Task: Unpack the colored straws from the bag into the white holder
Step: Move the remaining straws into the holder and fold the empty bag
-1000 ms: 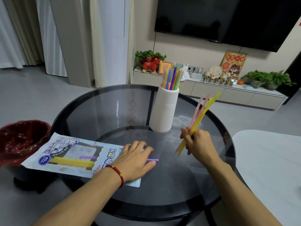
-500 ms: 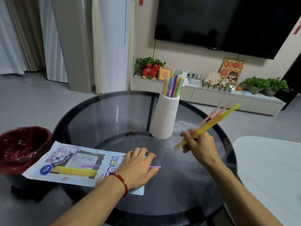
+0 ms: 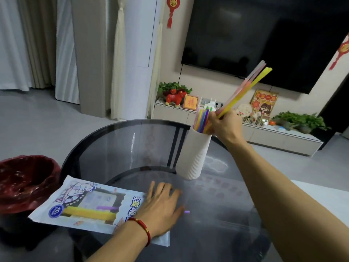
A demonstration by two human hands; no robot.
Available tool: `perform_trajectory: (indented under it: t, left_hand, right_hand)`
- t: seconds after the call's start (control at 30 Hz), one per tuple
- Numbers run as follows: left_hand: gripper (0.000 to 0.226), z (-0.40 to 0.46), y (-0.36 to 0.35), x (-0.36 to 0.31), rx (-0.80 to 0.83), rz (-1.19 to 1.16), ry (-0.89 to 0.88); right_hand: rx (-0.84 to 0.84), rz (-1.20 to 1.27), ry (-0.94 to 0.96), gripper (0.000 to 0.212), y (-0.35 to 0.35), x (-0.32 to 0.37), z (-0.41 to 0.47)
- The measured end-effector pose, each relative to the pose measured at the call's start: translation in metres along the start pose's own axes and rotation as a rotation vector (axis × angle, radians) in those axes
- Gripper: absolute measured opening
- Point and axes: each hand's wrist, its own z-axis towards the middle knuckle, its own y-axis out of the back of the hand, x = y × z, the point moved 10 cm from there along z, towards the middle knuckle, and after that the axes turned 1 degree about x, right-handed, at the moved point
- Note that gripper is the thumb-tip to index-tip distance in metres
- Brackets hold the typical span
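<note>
A ribbed white holder (image 3: 194,154) stands upright on the round glass table (image 3: 120,148), with several colored straws (image 3: 202,119) sticking out of its top. My right hand (image 3: 225,124) is just above the holder's right rim, shut on a small bunch of yellow and pink straws (image 3: 245,89) that slant up to the right. The printed straw bag (image 3: 83,205) lies flat at the near left of the table, with yellow and purple straws inside. My left hand (image 3: 160,207) rests flat on the bag's open end, fingers spread. A purple straw tip (image 3: 187,211) pokes out beside it.
A dark red lined bin (image 3: 24,182) stands left of the table, by the bag. A white surface (image 3: 336,197) lies at the right edge. Behind are a low TV cabinet (image 3: 279,137) with ornaments and plants, a wall TV and curtains.
My right hand has risen from the table's middle right to the holder's rim, carrying the straw bunch and tilting it more upright. The left hand has stayed on the bag. The camera has tilted up.
</note>
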Motion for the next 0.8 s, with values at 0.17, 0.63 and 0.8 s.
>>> perform_trajectory:
  t: [0.17,0.63,0.8]
  left_hand:
    - [0.050,-0.002,0.003,0.008,0.025,-0.054,0.046]
    - [0.098,-0.008,0.001,0.012,0.173,0.006,-0.017]
    - [0.125,-0.021,-0.006,0.015,0.323,0.032,-0.070]
  right_hand:
    - [0.103,-0.110,-0.138,0.024,-0.015,-0.010,0.010]
    - [0.282,-0.367,0.283,0.077,-0.028,0.031,0.003]
    - [0.192,-0.369,0.388,0.074,-0.028,0.033,-0.011]
